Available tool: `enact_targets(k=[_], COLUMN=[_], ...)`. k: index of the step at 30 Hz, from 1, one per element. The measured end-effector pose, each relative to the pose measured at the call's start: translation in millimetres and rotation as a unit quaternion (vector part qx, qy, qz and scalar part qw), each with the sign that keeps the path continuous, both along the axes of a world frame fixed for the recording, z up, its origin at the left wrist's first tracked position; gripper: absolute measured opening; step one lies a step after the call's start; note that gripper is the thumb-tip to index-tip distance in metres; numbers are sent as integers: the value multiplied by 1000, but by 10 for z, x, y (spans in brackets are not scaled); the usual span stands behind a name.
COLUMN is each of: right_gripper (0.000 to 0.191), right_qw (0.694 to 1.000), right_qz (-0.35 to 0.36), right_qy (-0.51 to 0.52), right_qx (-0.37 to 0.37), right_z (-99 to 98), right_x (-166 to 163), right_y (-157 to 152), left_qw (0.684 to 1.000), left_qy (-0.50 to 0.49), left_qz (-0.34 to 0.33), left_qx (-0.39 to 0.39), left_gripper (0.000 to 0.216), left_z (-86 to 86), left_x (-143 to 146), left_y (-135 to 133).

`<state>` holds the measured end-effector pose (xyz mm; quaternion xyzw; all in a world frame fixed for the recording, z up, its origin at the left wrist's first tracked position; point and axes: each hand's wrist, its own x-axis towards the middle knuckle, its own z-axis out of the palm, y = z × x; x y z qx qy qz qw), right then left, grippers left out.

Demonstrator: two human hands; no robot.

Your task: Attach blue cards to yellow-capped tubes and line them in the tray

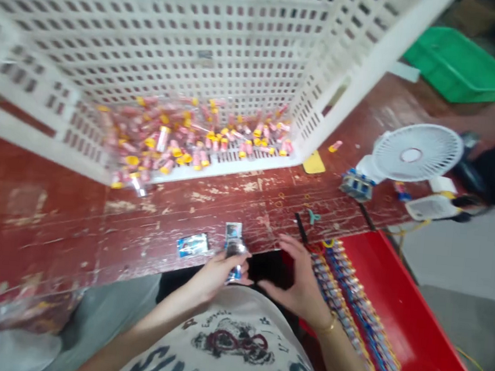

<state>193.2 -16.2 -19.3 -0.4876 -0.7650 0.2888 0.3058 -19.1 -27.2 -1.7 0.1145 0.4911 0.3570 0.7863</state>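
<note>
My left hand (217, 273) is at the front edge of the red wooden table (53, 207), fingers closed on a small clear packet (234, 248) with a blue and white card. My right hand (297, 278) is just right of it, fingers spread and curved, holding nothing that I can see. A second small packet (193, 244) lies flat on the table left of the held one. A big white slotted crate (198, 58) is tipped on its side further back, with several pink and yellow small items (191, 136) heaped in it.
A red bin (412, 335) at my right holds rows of packed items (357, 318). On the table's right are a small white fan (417, 152), a yellow tag (314, 163), rubber bands and a black pen (301, 228). A green tray (464, 66) sits far right. Plastic bags lie low left.
</note>
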Motion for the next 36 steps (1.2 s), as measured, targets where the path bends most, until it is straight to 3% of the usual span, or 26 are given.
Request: enact_targets(k=[2,4,8,11,14,17,20,23,26,29,31,33,36], right_gripper=[84,82,76,80,65,33,23,24,27,27,28,29,29], right_qw=[989,970,941,914,927,950,910,881,887,885,875,868,864], right_qz=[147,237,334,402,361,308,372,387,341,315,316,317,313], right_qy=[-30,-57,-56,10,78,33,-80,-118,-132,-187,-212,-221,-234], right_qx=[16,21,2,-53,-59,47,166,247,283,288,298,312,316], right_z=[231,357,435,446,357,173,60,127,301,448,508,545,561], right_x=[-552,-951,-1386,-1693,-2230,-2919,-3480,-3758,-3850,-3938,-4048,-4196,-4408], right_y=[82,160,317,514,798,1029,1102,1115,1234,1481,1666,1830,2007], left_qw=[999,996,988,983,978,958,944,928,857,711,646,614,603], left_qy=[24,52,34,3,43,132,168,198,344,552,619,645,655], left_qz=[22,56,137,176,199,250,281,313,359,349,322,331,352], left_qx=[27,53,70,53,54,36,28,53,140,260,309,311,289], left_gripper=[14,11,15,21,33,36,38,44,44,34,28,24,24], left_z=[6,36,113,127,103,63,3,-131,-352,-567,-665,-730,-799], left_x=[-32,-141,-527,-888,-1226,-1458,-1587,-1725,-1955,-2194,-2286,-2308,-2260], left_y=[15,7,-101,-235,-370,-481,-562,-562,-395,-45,230,479,742])
